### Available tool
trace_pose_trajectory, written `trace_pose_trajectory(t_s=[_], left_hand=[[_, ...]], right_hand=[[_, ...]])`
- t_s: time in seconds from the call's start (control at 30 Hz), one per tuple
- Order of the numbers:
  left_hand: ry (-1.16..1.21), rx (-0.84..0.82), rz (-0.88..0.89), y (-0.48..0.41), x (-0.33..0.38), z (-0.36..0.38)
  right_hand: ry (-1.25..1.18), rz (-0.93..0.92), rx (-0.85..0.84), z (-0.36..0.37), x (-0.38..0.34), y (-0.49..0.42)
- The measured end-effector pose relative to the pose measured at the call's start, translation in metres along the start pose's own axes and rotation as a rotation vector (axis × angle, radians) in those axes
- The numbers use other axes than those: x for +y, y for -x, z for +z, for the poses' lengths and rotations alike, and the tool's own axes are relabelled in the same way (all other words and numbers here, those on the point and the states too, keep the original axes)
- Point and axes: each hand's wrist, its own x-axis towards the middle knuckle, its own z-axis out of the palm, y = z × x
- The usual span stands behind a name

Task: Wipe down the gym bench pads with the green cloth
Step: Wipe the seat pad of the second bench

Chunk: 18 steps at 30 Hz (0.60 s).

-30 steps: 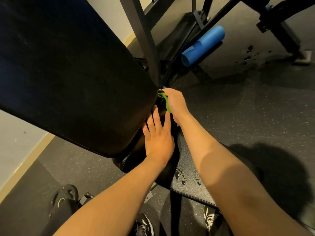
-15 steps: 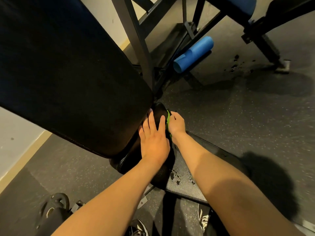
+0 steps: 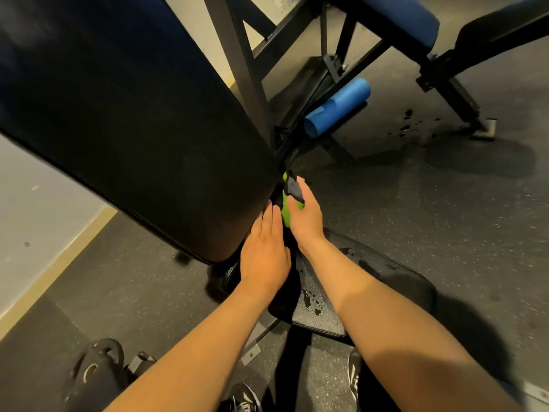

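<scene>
A large black back pad [image 3: 124, 120] slopes up across the left of the head view. Below it lies the black seat pad [image 3: 386, 281], with wet drops on its surface. My right hand [image 3: 306, 218] holds the green cloth [image 3: 286, 209] and presses it into the gap where the two pads meet. Only a strip of the cloth shows beside my fingers. My left hand [image 3: 264, 251] lies flat with fingers together against the lower end of the back pad, right beside the cloth.
A blue foam roller [image 3: 338, 107] lies on the grey rubber floor [image 3: 430, 209] behind the bench's black steel frame [image 3: 246, 69]. Another bench with a blue pad [image 3: 395, 19] stands at the top right. Dark wet spots [image 3: 405, 126] mark the floor. A weight plate [image 3: 95, 361] sits bottom left.
My right hand with the cloth slid down toward the seat, then back up along the gap. My left hand stayed on the back pad's lower end. The camera shifted.
</scene>
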Motion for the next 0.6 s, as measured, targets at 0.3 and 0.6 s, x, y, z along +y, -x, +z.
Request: trace_pose_trajectory(t_s=[0.3, 0.6], left_hand=[[0.044, -0.020, -0.005, 0.003, 0.001, -0.002], [0.032, 0.040, 0.025, 0.002, 0.001, -0.001]], right_hand=[[-0.014, 0.225, 0.139, 0.001, 0.012, 0.010], [0.129, -0.121, 0.052, 0.005, -0.014, 0.012]])
